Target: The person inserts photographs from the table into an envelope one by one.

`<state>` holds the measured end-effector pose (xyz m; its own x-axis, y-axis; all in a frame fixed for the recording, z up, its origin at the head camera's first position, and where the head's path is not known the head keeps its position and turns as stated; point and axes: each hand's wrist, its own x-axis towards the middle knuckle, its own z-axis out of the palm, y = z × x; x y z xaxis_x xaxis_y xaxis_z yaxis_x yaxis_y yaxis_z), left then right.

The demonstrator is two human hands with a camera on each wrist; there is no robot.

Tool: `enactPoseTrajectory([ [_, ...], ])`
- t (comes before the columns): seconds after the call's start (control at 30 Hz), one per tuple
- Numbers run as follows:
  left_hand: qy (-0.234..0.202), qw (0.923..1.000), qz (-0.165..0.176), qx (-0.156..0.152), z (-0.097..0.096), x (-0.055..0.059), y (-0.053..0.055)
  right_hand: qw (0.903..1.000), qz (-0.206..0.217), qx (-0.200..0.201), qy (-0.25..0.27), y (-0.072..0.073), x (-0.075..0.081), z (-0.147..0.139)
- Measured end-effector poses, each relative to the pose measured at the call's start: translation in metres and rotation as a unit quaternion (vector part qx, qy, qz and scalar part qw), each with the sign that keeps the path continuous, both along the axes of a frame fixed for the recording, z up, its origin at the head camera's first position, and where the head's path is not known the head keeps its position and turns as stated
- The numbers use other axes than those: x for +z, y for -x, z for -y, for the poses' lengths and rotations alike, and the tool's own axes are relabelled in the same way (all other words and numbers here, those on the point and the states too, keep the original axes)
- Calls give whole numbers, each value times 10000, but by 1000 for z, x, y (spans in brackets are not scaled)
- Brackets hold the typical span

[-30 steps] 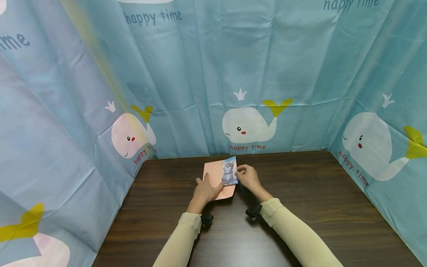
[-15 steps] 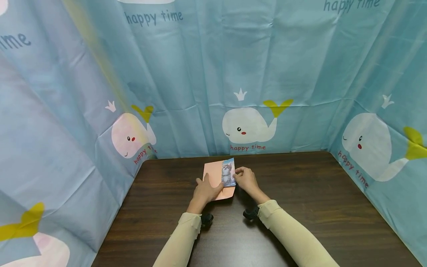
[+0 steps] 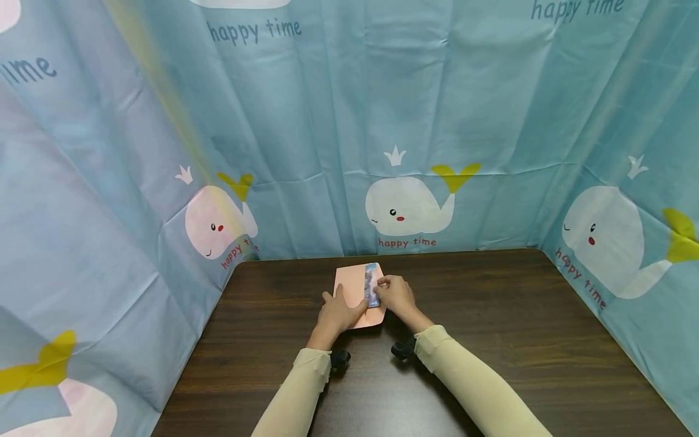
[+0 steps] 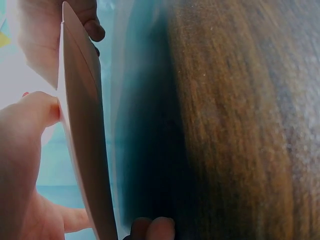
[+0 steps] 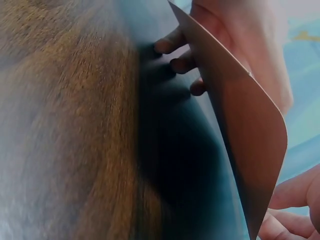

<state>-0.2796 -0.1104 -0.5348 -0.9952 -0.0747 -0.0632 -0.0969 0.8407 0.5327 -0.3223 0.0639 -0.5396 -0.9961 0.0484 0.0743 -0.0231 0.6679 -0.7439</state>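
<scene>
A peach-coloured envelope (image 3: pixel 349 280) is held off the tabletop near the far side of the table, its lower face seen in the left wrist view and the right wrist view. My left hand (image 3: pixel 335 314) grips it from the left, thumb on top and fingertips (image 5: pixel 167 46) beneath. Part of a card with a kitten picture (image 3: pixel 371 278) shows as a narrow upright strip at the envelope's right side; the rest is hidden, apparently inside the envelope. At the card's right edge, my right hand (image 3: pixel 397 298) pinches it between thumb and finger.
A dark wood-grain table (image 3: pixel 502 340) lies under both arms. Behind it and along both sides hangs a light blue curtain (image 3: pixel 491 212) printed with whales. Black wrist cameras sit at both cuffs.
My right hand has moved left with the card, and less of the kitten picture shows now. The left hand and the envelope have stayed nearly in place.
</scene>
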Motion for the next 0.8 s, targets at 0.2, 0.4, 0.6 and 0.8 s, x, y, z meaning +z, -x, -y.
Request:
enactPoseTrajectory([
  [0.2, 47, 10000, 4, -18, 0, 1, -1, 9997, -154, 25, -211, 0, -1, 7],
  [0.4, -26, 10000, -16, 5, -1, 0, -1, 9990, -333, 71, -280, -1, -1, 11],
  [0.6, -37, 10000, -14, 15, 0, 0, -1, 9989, -380, 78, -267, -1, -4, 15],
  [0.8, -44, 10000, -25, 52, 1, -2, -2, 9984, -409, 160, -351, -1, -5, 19],
])
